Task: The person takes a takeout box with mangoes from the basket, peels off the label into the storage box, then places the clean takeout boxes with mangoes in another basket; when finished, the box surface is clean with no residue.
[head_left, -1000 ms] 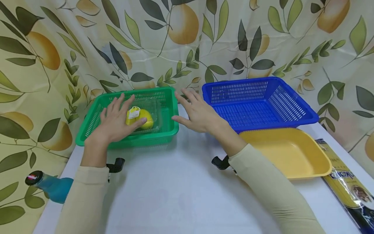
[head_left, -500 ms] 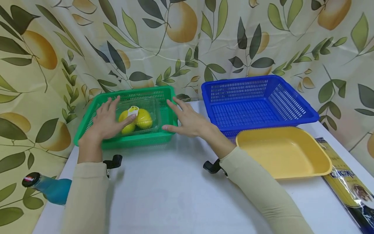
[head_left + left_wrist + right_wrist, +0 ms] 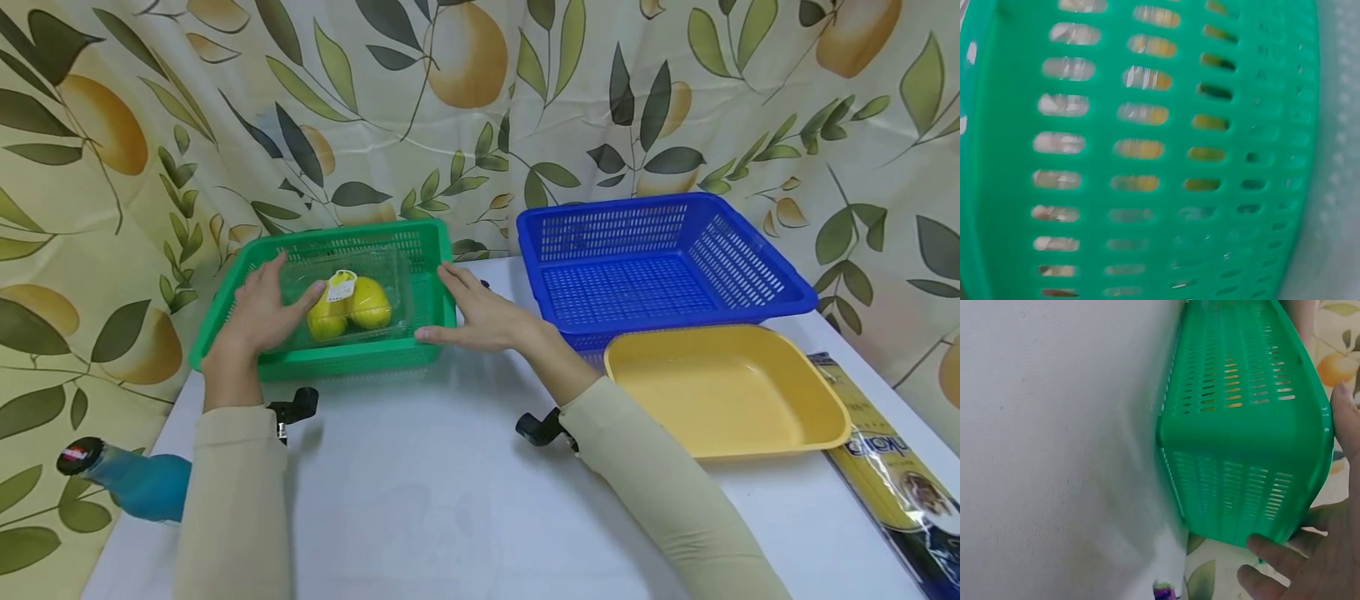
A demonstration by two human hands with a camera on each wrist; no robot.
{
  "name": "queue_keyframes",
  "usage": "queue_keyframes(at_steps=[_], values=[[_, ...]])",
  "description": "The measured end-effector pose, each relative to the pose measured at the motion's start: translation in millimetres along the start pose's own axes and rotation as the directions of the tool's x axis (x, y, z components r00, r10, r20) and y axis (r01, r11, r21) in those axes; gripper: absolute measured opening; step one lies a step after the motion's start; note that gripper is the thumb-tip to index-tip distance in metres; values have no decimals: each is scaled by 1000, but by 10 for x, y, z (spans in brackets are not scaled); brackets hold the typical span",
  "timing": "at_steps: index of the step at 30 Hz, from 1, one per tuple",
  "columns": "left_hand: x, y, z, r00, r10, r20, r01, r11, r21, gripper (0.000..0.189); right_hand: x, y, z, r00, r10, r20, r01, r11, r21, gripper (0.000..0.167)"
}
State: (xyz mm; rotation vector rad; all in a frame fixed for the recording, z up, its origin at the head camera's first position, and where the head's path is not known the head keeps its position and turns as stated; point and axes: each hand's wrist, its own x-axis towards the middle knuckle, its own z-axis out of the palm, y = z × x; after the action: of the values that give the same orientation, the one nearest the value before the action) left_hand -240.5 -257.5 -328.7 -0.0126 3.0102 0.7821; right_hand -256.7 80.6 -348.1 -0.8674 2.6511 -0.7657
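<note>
1. Counter (image 3: 435, 500), head view: clock directions are taken from its middle, with 12 o'clock away from the person.
2. Green basket (image 3: 360, 358): at 10 o'clock, between the two hands, its walls pierced with rows of slots. The left wrist view is filled mostly by its slotted wall.
3. Clear container (image 3: 348, 260): inside the green basket, holding two yellow rounded items (image 3: 370, 304) side by side. A white label (image 3: 341, 287) shows over them.
4. Left hand (image 3: 258, 308): over the 9 o'clock end of the green basket, fingers extended and thumb spread toward the clear container. It has hold of nothing visible; contact with the rim cannot be told.
5. Right hand (image 3: 476, 317): at the basket's 3 o'clock end, widely spread, thumb toward the near corner. In the right wrist view the thumb lies along the rim and the fingers (image 3: 1279, 556) reach across the outer end wall, without curling round it.
6. Blue basket (image 3: 622, 287): at 2 o'clock.
7. Yellow tray (image 3: 727, 400): at 3 o'clock, just beside the blue basket's near side.
8. Printed packet (image 3: 885, 462): beyond the tray, between 3 and 4 o'clock.
9. Blue bottle (image 3: 150, 487): between 8 and 9 o'clock, dark-capped, partly hidden by the left sleeve (image 3: 236, 500).
</note>
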Motion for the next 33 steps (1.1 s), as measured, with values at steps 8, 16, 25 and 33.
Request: queue_keyframes(at_steps=[8,16,25,33], values=[[23,-109,78,991,-130,-20,127,988,-93,101,4,15,19,1000,-6,24,5,1000,20,115],[32,-144,73,989,-138,52,142,988,-64,105,12,18,34,1000,3,-2,-3,999,33,119],[-4,-175,36,963,-249,105,258,963,-84,98,26,-11,13,1000,2,-21,-3,1000,-7,116],[-3,-185,-62,949,-247,194,261,964,-50,79,20,-90,-64,999,45,-31,-49,986,-161,114]])
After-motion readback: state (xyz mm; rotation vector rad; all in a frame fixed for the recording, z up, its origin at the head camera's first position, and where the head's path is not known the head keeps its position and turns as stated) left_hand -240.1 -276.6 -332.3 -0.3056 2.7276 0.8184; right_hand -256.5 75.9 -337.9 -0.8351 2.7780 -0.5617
